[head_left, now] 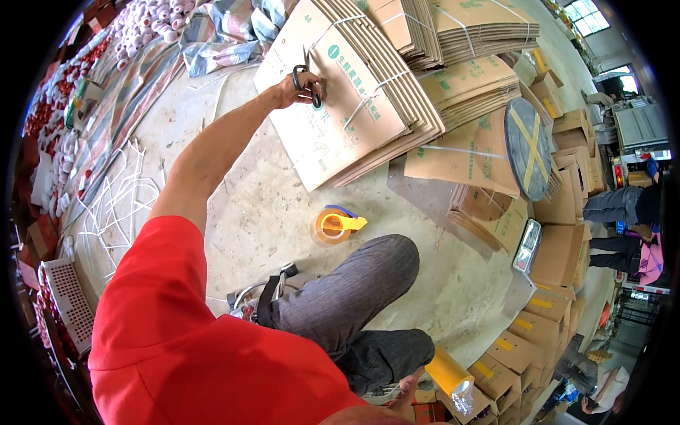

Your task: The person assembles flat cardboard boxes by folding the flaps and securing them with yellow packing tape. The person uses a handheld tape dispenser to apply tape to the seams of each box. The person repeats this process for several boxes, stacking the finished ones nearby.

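My left hand [296,91] is closed around a pair of scissors [301,69] with black handles, blades pointing away from me. It is over the top face of a strapped stack of flattened cardboard boxes [354,120]. A white strap [365,105] runs across this stack, to the right of the hand. Low in the view, my right hand [409,388] shows only in part beside my knee; its fingers are too hidden to read. Close to it is a yellow roll [448,370] with clear film at one end. A yellow tape dispenser [338,225] lies on the floor before my knees.
More strapped cardboard stacks [482,32] stand behind and right, one beside a dark round seat [528,149]. Loose white straps [120,205] litter the floor at left, near a white basket [67,294]. Open cartons [559,255] line the right; people [623,241] stand beyond.
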The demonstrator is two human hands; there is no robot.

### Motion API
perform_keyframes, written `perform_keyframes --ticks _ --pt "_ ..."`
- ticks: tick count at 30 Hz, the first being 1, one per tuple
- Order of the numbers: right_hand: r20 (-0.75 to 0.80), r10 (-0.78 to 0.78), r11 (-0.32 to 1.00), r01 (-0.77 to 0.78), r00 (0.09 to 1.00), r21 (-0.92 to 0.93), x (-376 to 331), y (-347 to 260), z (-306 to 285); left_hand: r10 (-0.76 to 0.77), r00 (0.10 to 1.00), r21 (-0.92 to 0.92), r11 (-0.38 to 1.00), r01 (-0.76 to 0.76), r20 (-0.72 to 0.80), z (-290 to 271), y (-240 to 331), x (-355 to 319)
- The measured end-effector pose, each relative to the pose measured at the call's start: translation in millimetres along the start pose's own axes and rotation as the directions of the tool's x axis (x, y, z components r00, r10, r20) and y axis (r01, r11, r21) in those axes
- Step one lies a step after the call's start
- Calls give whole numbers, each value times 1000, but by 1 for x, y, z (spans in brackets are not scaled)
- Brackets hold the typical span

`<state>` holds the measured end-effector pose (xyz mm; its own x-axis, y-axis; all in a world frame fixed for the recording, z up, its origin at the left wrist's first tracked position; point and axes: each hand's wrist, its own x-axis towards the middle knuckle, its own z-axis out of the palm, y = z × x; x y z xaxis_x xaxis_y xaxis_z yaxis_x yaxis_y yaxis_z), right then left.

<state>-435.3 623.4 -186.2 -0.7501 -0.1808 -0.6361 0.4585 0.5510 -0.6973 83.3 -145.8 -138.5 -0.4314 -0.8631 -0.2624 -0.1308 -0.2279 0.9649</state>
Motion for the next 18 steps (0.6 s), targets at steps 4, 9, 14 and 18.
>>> perform_keyframes --ticks 4,9,14,18 --pt "-2 5 1000 -5 1000 -6 0 2 0 3 1000 25 1000 -3 18 -2 2 2" --pt "-5 4 1000 -4 1000 -11 3 1 1 4 999 1 1000 -4 37 -5 2 5" --pt "-14 -6 1000 5 1000 -16 5 2 0 -16 1000 -4 1000 16 14 -3 3 2" --pt "-12 -11 1000 11 1000 -16 5 3 -1 -29 1000 24 999 29 6 -10 5 11"
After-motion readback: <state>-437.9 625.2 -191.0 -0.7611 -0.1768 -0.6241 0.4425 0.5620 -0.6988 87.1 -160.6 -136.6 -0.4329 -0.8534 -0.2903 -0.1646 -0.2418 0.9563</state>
